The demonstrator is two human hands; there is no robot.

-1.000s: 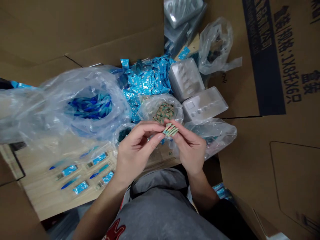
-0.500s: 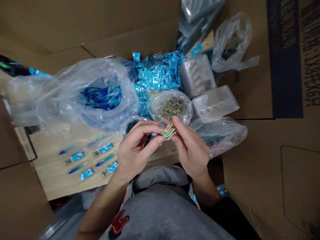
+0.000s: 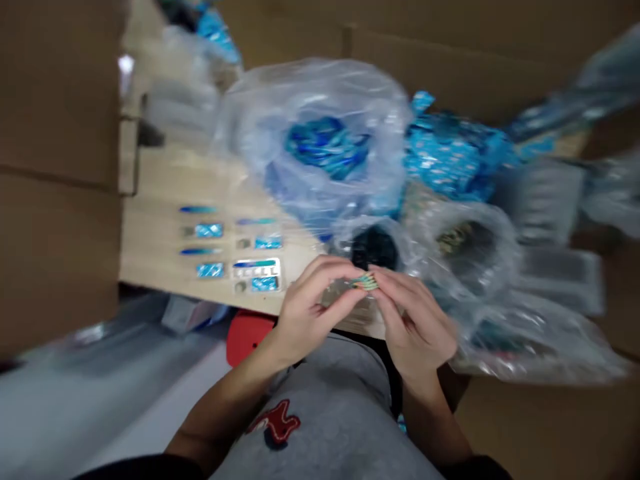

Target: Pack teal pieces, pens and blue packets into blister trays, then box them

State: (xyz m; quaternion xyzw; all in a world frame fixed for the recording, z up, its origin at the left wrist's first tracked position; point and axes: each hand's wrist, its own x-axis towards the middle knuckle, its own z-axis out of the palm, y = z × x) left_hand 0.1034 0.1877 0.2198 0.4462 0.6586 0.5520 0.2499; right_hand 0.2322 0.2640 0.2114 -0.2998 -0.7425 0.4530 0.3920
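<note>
My left hand (image 3: pixel 313 310) and my right hand (image 3: pixel 420 323) meet in front of my body, fingertips pinched on a small stack of thin greenish patterned pieces (image 3: pixel 369 282). Just beyond my fingers is a clear bag (image 3: pixel 345 230) with dark items inside. Farther right, another clear bag (image 3: pixel 503 230) holds small brown-green pieces like those in the stack. On the table to the left lie several clear trays (image 3: pixel 277 273), each with a blue stick-shaped item (image 3: pixel 255 265) and a shiny blue packet (image 3: pixel 265 285). Motion blur softens the details.
A large plastic bag (image 3: pixel 385 90) of blue pieces stands behind. Shiny blue packets (image 3: pixel 445 157) are heaped right of it. Clear plastic trays (image 3: pixel 563 277) and a bag (image 3: pixel 545 343) lie at the right. Cardboard (image 3: pixel 55 167) rises on the left. Below the table edge is a red object (image 3: pixel 247 339).
The view has swung left, so the table and bags appear farther right and more of the left side shows. Both hands still hold the stack, now in front of the bag of dark items.
</note>
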